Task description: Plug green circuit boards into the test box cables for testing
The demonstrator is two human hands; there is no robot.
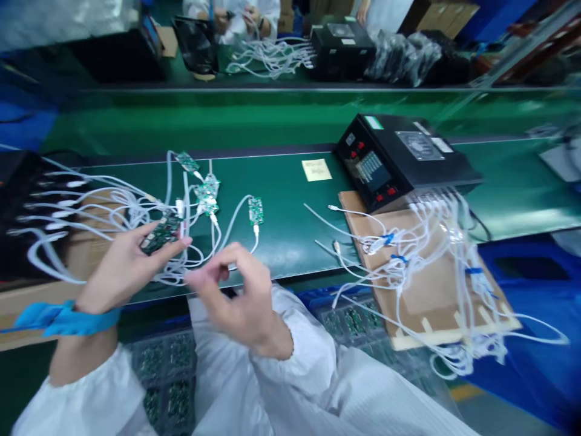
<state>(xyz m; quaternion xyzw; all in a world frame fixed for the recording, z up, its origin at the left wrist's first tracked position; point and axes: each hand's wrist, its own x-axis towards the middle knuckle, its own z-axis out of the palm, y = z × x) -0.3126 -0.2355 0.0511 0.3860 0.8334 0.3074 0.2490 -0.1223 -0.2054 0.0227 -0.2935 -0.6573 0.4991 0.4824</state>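
My left hand (pixel 124 263) grips a green circuit board (pixel 161 233) between thumb and fingers, above a tangle of white cables (pixel 131 206). To its right, my right hand (pixel 240 297) is bent into a pinch, thumb and index tips meeting beside the cables. Slight blur hides what, if anything, lies in that pinch. Beyond the hands, a cluster of circuit boards (pixel 207 194) hangs together with cables plugged in. A single circuit board (pixel 256 211) lies farther right with a cable at its lower end. Another circuit board (pixel 187 162) rests at the back.
A black box with a display (pixel 408 160) stands right, its white cables spreading over a cardboard sheet (pixel 436 290). Another black device (pixel 27 212) is at the left. A yellow note (pixel 316 170) lies on the green bench (pixel 290 242). Trays of boards (pixel 166 375) sit below. Co-workers (pixel 236 18) are opposite.
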